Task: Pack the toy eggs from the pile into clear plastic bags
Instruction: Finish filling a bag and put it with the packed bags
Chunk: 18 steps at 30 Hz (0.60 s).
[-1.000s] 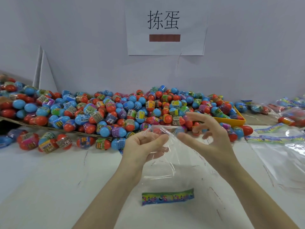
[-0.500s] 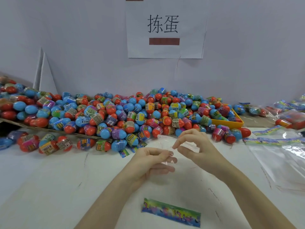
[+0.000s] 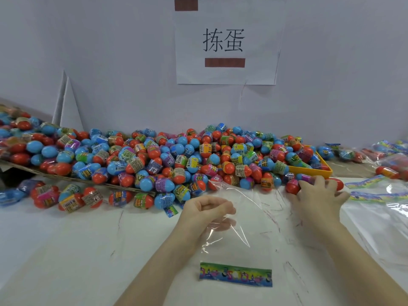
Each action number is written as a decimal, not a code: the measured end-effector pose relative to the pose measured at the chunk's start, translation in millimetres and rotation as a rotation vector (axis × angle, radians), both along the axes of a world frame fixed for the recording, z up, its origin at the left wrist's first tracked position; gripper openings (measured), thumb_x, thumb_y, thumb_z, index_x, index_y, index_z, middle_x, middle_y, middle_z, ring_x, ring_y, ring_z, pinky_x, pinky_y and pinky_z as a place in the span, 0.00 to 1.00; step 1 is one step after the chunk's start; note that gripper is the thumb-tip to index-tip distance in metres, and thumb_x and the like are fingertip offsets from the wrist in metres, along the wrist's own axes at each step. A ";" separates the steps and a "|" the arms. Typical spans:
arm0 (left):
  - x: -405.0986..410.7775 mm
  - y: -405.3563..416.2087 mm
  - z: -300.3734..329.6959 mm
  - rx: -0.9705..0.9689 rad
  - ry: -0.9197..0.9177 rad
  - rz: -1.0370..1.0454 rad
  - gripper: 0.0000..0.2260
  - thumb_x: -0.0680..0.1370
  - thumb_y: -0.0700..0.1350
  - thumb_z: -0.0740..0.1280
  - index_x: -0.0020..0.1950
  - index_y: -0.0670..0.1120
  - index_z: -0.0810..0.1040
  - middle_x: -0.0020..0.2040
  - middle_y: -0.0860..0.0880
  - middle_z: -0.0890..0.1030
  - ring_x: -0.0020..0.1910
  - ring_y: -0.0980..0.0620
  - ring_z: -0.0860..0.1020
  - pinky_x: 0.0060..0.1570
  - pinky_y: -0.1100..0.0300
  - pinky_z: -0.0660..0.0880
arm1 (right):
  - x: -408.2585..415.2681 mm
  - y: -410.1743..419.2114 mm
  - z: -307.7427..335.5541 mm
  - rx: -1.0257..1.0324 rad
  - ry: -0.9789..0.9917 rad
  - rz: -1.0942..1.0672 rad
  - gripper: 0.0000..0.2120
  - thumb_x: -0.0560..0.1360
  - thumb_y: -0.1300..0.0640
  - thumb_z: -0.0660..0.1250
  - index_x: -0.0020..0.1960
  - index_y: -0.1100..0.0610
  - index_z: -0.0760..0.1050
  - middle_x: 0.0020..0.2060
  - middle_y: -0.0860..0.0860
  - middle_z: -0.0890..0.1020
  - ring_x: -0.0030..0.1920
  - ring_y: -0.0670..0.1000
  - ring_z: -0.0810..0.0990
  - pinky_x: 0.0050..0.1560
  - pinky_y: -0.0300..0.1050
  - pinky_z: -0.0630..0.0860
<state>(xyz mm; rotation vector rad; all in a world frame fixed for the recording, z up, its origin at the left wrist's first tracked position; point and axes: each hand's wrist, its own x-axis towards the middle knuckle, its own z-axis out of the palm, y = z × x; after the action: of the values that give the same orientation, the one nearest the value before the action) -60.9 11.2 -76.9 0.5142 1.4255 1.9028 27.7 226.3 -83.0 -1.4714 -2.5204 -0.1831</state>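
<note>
A big pile of red-and-blue toy eggs (image 3: 176, 160) lies along the wall at the back of the white table (image 3: 66, 250). A clear plastic bag (image 3: 240, 219) with a colourful strip at its near end lies in front of me, its mouth toward the pile. My left hand (image 3: 205, 215) pinches the bag's left edge near the mouth and lifts it a little. My right hand (image 3: 318, 193) lies on the pile's right front edge, fingers curled over a purple-banded toy egg (image 3: 306, 178), with a red egg (image 3: 292, 187) touching its thumb side.
A yellow tray (image 3: 318, 171) sits under the pile's right end, and a cardboard sheet (image 3: 66, 175) under its left. Spare clear bags (image 3: 386, 202) lie at the right, with filled bags (image 3: 393, 151) behind them. Loose eggs (image 3: 66, 197) sit at the front left.
My right hand let go of the bag's mouth and reached right and forward onto the eggs. The bag's mouth now stands open toward the pile, still held by my left hand.
</note>
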 end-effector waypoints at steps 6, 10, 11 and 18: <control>2.0 1.2 0.4 -0.023 0.062 -0.005 0.03 0.75 0.36 0.66 0.42 0.38 0.79 0.35 0.47 0.84 0.29 0.51 0.81 0.29 0.65 0.76 | 2.7 -8.3 13.4 -0.235 0.335 0.338 0.14 0.79 0.50 0.56 0.62 0.53 0.70 0.61 0.54 0.72 0.62 0.56 0.66 0.62 0.55 0.62; 7.9 2.5 1.8 -0.047 0.155 0.002 0.03 0.75 0.37 0.67 0.43 0.39 0.80 0.35 0.47 0.84 0.27 0.52 0.80 0.29 0.65 0.77 | 0.6 -45.5 52.1 -0.879 0.817 0.612 0.06 0.77 0.53 0.57 0.46 0.45 0.72 0.53 0.49 0.76 0.50 0.43 0.74 0.49 0.33 0.68; 9.5 2.4 2.1 -0.047 0.176 -0.001 0.03 0.75 0.38 0.67 0.44 0.39 0.80 0.35 0.48 0.84 0.27 0.52 0.80 0.29 0.64 0.77 | -2.5 -49.9 59.0 -0.989 0.842 0.567 0.08 0.78 0.56 0.57 0.50 0.49 0.74 0.55 0.52 0.76 0.49 0.46 0.75 0.49 0.36 0.68; 17.6 1.6 3.4 -0.035 0.294 -0.067 0.08 0.75 0.34 0.66 0.50 0.46 0.78 0.37 0.49 0.84 0.31 0.50 0.82 0.30 0.64 0.77 | 7.7 -73.5 45.5 -0.659 0.786 0.868 0.13 0.70 0.44 0.65 0.35 0.52 0.80 0.38 0.46 0.76 0.39 0.38 0.72 0.37 0.26 0.65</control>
<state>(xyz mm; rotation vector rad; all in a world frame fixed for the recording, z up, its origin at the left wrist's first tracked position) -43.3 12.8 -73.5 0.8420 1.6007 1.7995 35.4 152.8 -37.5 -0.2765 -2.2952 1.1827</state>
